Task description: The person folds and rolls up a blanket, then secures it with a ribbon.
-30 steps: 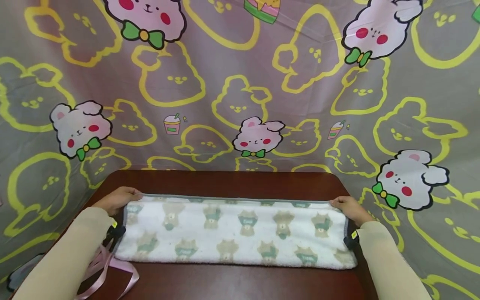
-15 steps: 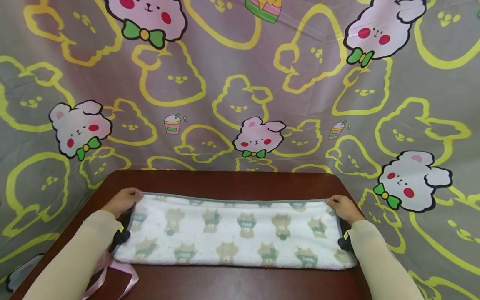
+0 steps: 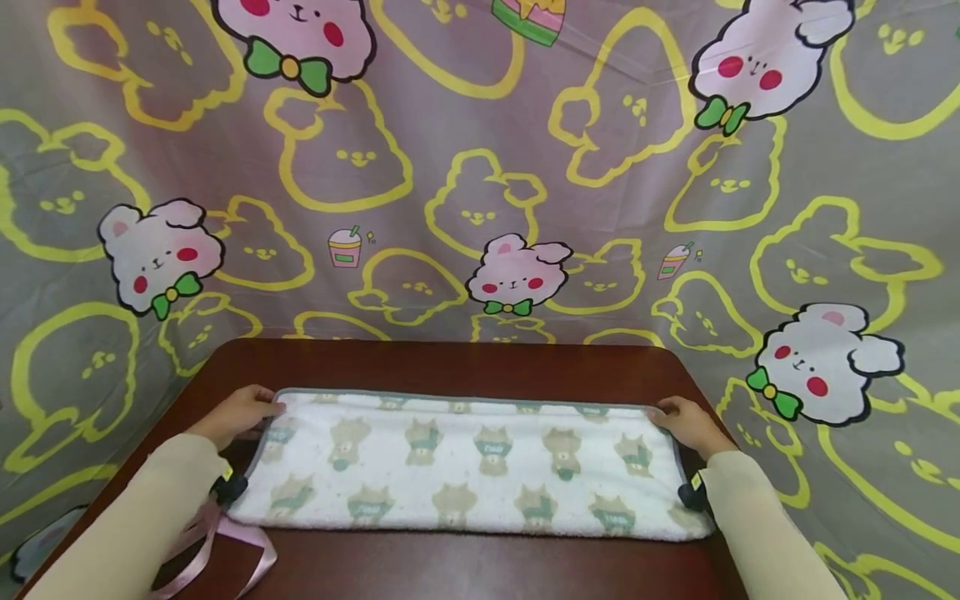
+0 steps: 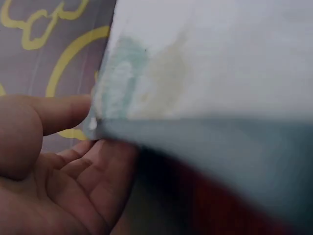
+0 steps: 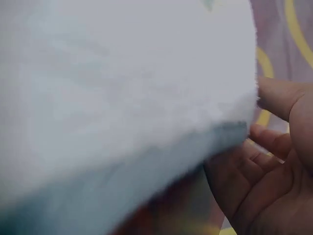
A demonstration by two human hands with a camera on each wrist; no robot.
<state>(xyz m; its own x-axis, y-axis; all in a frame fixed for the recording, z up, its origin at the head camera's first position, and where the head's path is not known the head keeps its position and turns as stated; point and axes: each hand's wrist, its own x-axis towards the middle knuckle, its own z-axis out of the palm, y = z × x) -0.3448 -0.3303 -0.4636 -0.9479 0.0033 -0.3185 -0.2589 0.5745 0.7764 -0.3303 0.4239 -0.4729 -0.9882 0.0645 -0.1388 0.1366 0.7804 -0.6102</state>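
Observation:
A white fluffy towel (image 3: 457,467) with brown and green bear prints and a grey-green bound edge lies folded into a long strip across the table. At its far left corner, my left hand (image 3: 234,417) pinches the edge between thumb and fingers. My right hand (image 3: 693,425) does the same at the far right corner. In the left wrist view the thumb of my left hand (image 4: 58,171) is right at the towel's side, the other fingers below the binding. Much the same shows of my right hand (image 5: 266,171) in the right wrist view, where the towel is blurred.
The dark red-brown table (image 3: 480,567) shows behind and in front of the towel. A loop of pink ribbon (image 3: 258,554) lies at the near left, beside my left forearm. A patterned grey curtain (image 3: 420,200) hangs close around the table's back and sides.
The towel's far edge was raised a little by both hands half a second ago and now lies lower. My left hand has shifted slightly left, so the corner shows more.

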